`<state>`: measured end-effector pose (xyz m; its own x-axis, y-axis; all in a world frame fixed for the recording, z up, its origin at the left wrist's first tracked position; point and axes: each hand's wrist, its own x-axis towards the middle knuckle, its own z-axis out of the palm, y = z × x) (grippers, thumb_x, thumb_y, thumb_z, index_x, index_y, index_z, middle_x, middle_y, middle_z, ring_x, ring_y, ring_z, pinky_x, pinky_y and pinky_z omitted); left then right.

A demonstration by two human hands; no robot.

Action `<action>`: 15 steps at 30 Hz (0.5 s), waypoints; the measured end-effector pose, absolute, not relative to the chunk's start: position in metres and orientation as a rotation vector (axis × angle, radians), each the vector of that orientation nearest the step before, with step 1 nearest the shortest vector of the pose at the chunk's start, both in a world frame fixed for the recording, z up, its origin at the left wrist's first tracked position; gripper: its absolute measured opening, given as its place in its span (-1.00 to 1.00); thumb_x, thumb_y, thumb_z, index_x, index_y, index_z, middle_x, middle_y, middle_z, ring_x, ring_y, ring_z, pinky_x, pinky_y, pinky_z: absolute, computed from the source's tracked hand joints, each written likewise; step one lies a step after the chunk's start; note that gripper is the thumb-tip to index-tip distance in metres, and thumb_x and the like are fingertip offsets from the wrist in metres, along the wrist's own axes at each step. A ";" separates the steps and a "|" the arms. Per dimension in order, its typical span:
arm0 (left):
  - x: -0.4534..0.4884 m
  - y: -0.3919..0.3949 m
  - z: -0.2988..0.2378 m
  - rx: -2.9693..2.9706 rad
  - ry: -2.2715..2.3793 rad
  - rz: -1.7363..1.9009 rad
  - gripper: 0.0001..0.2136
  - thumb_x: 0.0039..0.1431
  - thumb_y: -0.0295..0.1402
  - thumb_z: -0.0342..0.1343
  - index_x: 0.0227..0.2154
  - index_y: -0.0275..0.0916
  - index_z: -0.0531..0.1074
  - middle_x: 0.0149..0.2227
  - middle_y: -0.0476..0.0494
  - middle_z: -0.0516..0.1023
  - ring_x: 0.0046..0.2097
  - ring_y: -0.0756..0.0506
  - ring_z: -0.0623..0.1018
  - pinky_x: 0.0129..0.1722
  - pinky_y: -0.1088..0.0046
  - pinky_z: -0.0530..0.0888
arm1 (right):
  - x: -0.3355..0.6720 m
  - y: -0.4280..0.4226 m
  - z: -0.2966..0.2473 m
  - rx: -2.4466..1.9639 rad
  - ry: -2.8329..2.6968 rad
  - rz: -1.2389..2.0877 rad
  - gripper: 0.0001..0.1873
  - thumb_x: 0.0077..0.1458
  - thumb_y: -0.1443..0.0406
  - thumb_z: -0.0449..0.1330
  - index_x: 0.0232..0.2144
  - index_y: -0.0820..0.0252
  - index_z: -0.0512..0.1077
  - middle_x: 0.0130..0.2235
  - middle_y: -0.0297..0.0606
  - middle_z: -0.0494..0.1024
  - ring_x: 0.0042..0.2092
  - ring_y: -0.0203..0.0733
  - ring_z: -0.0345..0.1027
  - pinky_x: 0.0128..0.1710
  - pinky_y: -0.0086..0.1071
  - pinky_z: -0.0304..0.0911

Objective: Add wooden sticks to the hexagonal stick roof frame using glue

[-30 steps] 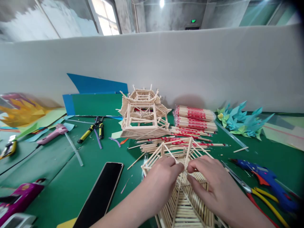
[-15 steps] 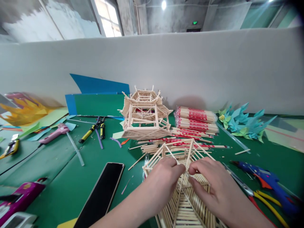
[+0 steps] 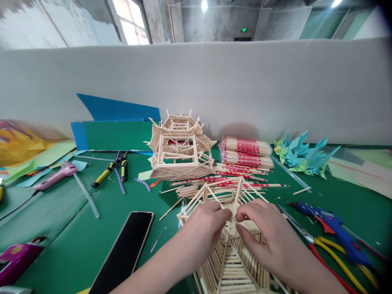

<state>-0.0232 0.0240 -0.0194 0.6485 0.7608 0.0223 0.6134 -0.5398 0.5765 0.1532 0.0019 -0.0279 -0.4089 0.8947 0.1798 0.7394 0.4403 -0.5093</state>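
Note:
A roof-shaped frame of thin wooden sticks [image 3: 228,261] lies on the green table [image 3: 92,228] in front of me. My left hand [image 3: 205,230] and my right hand [image 3: 266,237] rest on its top, fingertips pinched together on a stick near the ridge. Behind it stands a finished stick pavilion model [image 3: 179,149]. Bundles of chopsticks in red-printed wrappers [image 3: 246,151] lie to its right, with loose sticks [image 3: 196,188] between.
A black phone [image 3: 124,251] lies at my left. A blue glue gun [image 3: 332,228] and yellow-handled cutters [image 3: 330,255] sit at the right; pink glue gun [image 3: 55,175], yellow-black pliers [image 3: 112,169] and coloured paper sheets [image 3: 118,124] at left. Teal paper cranes [image 3: 303,157] at back right. White partition behind.
Both hands stay pinched on the stick frame. The view has shifted slightly, so everything sits a little further left in the picture.

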 end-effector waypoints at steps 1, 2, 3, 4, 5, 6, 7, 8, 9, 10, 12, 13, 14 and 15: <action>-0.023 0.024 -0.020 2.331 1.063 0.377 -0.75 0.13 -0.62 -0.16 -0.29 -0.28 0.39 -0.37 -0.10 0.37 -0.34 -0.02 0.38 -0.37 0.51 0.31 | 0.153 0.002 -0.028 -1.379 -2.268 0.497 -0.89 0.01 0.43 0.04 -0.39 0.12 0.25 -0.36 -0.33 0.38 -0.29 -0.18 0.23 -0.33 -0.28 0.09; -0.023 0.024 -0.020 2.328 1.061 0.386 -0.76 0.13 -0.62 -0.16 -0.30 -0.28 0.39 -0.36 -0.10 0.38 -0.33 -0.02 0.38 -0.37 0.51 0.32 | 0.154 0.002 -0.028 -1.376 -2.268 0.500 -0.89 0.01 0.43 0.04 -0.39 0.12 0.25 -0.36 -0.33 0.38 -0.29 -0.18 0.22 -0.33 -0.28 0.09; -0.023 0.024 -0.020 2.326 1.061 0.390 -0.76 0.13 -0.61 -0.16 -0.32 -0.28 0.39 -0.36 -0.10 0.38 -0.33 -0.02 0.39 -0.36 0.51 0.32 | 0.154 0.002 -0.028 -1.369 -2.267 0.498 -0.89 0.01 0.43 0.04 -0.39 0.12 0.25 -0.36 -0.32 0.38 -0.29 -0.18 0.22 -0.33 -0.28 0.09; -0.023 0.024 -0.019 2.326 1.064 0.390 -0.77 0.13 -0.61 -0.16 -0.33 -0.29 0.39 -0.36 -0.11 0.38 -0.33 -0.02 0.39 -0.36 0.51 0.32 | 0.154 0.002 -0.028 -1.365 -2.265 0.495 -0.88 0.00 0.43 0.04 -0.39 0.12 0.26 -0.36 -0.32 0.38 -0.28 -0.18 0.23 -0.32 -0.28 0.10; -0.023 0.024 -0.019 2.328 1.068 0.389 -0.77 0.13 -0.61 -0.16 -0.33 -0.29 0.39 -0.36 -0.11 0.38 -0.33 -0.03 0.39 -0.36 0.51 0.32 | 0.154 0.002 -0.027 -1.362 -2.264 0.494 -0.87 -0.01 0.44 0.04 -0.39 0.12 0.26 -0.35 -0.32 0.39 -0.28 -0.18 0.23 -0.32 -0.28 0.10; -0.023 0.024 -0.019 2.334 1.074 0.384 -0.77 0.13 -0.61 -0.15 -0.33 -0.29 0.39 -0.37 -0.10 0.38 -0.34 -0.03 0.39 -0.37 0.51 0.32 | 0.154 0.002 -0.027 -1.361 -2.262 0.493 -0.87 -0.01 0.44 0.04 -0.39 0.12 0.26 -0.36 -0.32 0.39 -0.29 -0.18 0.23 -0.33 -0.28 0.10; -0.023 0.024 -0.018 2.340 1.079 0.375 -0.76 0.12 -0.61 -0.15 -0.31 -0.29 0.39 -0.38 -0.10 0.38 -0.35 -0.03 0.39 -0.38 0.50 0.32 | 0.153 0.002 -0.027 -1.361 -2.261 0.493 -0.87 -0.01 0.44 0.04 -0.39 0.12 0.26 -0.36 -0.32 0.39 -0.29 -0.18 0.23 -0.33 -0.28 0.10; -0.023 0.024 -0.018 2.345 1.083 0.366 -0.76 0.12 -0.61 -0.15 -0.30 -0.29 0.39 -0.39 -0.10 0.38 -0.36 -0.03 0.39 -0.39 0.50 0.32 | 0.153 0.002 -0.026 -1.360 -2.263 0.495 -0.87 0.00 0.44 0.04 -0.38 0.12 0.26 -0.36 -0.32 0.39 -0.29 -0.18 0.23 -0.33 -0.28 0.10; -0.023 0.024 -0.018 2.348 1.085 0.361 -0.75 0.12 -0.61 -0.16 -0.28 -0.29 0.39 -0.39 -0.10 0.38 -0.36 -0.03 0.39 -0.40 0.50 0.32 | 0.152 0.002 -0.026 -1.360 -2.262 0.497 -0.89 0.01 0.43 0.04 -0.38 0.12 0.27 -0.36 -0.32 0.39 -0.29 -0.18 0.23 -0.33 -0.29 0.10; -0.023 0.025 -0.018 2.348 1.084 0.360 -0.74 0.11 -0.62 -0.16 -0.26 -0.29 0.39 -0.39 -0.10 0.38 -0.36 -0.03 0.39 -0.39 0.49 0.32 | 0.152 0.002 -0.025 -1.359 -2.260 0.498 -0.90 0.03 0.41 0.03 -0.39 0.12 0.27 -0.36 -0.32 0.39 -0.29 -0.18 0.23 -0.33 -0.29 0.09; -0.023 0.024 -0.018 2.343 1.081 0.365 -0.74 0.10 -0.62 -0.15 -0.24 -0.29 0.37 -0.35 -0.12 0.39 -0.32 -0.05 0.41 -0.35 0.47 0.35 | 0.152 0.002 -0.025 -1.361 -2.259 0.506 -0.92 0.05 0.39 0.03 -0.38 0.12 0.28 -0.35 -0.32 0.40 -0.28 -0.18 0.23 -0.32 -0.28 0.09; -0.022 0.024 -0.018 2.343 1.078 0.370 -0.74 0.09 -0.62 -0.14 -0.23 -0.29 0.36 -0.32 -0.13 0.40 -0.29 -0.06 0.41 -0.32 0.45 0.36 | 0.152 0.002 -0.025 -1.364 -2.263 0.513 -0.92 0.05 0.39 0.03 -0.37 0.12 0.28 -0.34 -0.32 0.40 -0.28 -0.18 0.23 -0.32 -0.27 0.09; -0.022 0.024 -0.018 2.346 1.077 0.371 -0.74 0.09 -0.61 -0.13 -0.21 -0.28 0.35 -0.29 -0.14 0.40 -0.26 -0.07 0.42 -0.29 0.43 0.37 | 0.152 0.002 -0.025 -1.368 -2.270 0.521 -0.92 0.06 0.38 0.03 -0.36 0.11 0.28 -0.33 -0.32 0.40 -0.27 -0.17 0.23 -0.31 -0.27 0.09; -0.022 0.023 -0.018 2.353 1.076 0.367 -0.73 0.08 -0.61 -0.12 -0.18 -0.28 0.33 -0.26 -0.15 0.41 -0.23 -0.08 0.42 -0.26 0.40 0.37 | 0.153 0.001 -0.025 -1.369 -2.277 0.525 -0.93 0.07 0.35 0.04 -0.34 0.10 0.28 -0.32 -0.32 0.40 -0.27 -0.17 0.22 -0.31 -0.26 0.09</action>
<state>-0.0223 0.0231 -0.0184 0.6471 0.7619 0.0284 0.6201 -0.5476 0.5617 0.1527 0.0012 -0.0245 -0.4204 0.8920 0.1663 0.7293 0.4412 -0.5230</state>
